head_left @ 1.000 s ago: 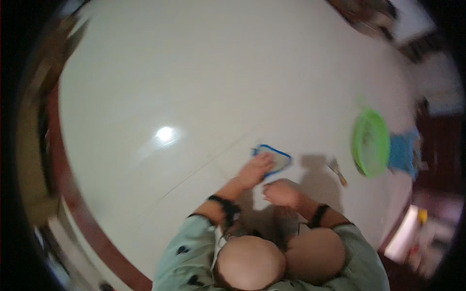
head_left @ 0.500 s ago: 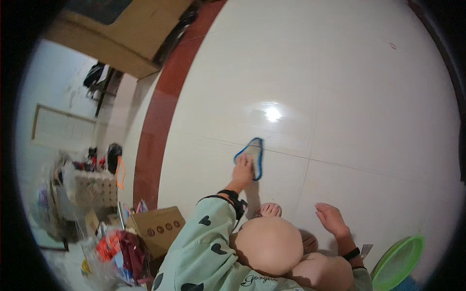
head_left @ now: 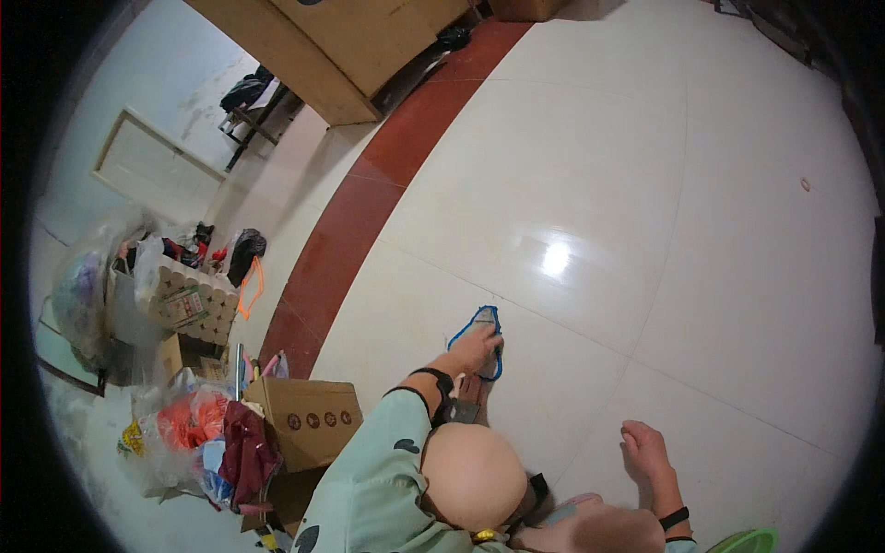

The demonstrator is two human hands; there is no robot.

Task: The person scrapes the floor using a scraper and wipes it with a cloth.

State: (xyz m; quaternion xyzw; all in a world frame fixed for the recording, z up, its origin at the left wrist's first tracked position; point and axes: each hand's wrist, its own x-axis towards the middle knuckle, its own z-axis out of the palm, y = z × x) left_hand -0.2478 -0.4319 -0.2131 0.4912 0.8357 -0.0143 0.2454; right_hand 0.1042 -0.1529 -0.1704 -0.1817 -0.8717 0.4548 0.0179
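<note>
A pale, roughly triangular cloth with a blue edging (head_left: 487, 316) lies on the glossy white floor, near a tile seam. My left hand (head_left: 476, 348) presses down on it, fingers spread over its surface and partly covering it. To the right, my right hand (head_left: 648, 446) hangs just over the bare floor, its fingers loosely curled with nothing visible in them. Dark bands circle both of my wrists. My bent knee (head_left: 472, 475) is between my arms, at the bottom of the view.
At left stand a cardboard box (head_left: 309, 419), plastic bags (head_left: 198, 419) and a pack of paper rolls (head_left: 189, 300). A dark red floor strip (head_left: 369, 189) runs past a wooden cabinet (head_left: 378, 46). The rim of a green basin (head_left: 745, 542) shows at lower right.
The view has shifted. Against the tile seam, the cloth has been drawn toward me under my left hand. My right hand stays close to the floor, off to the right.
</note>
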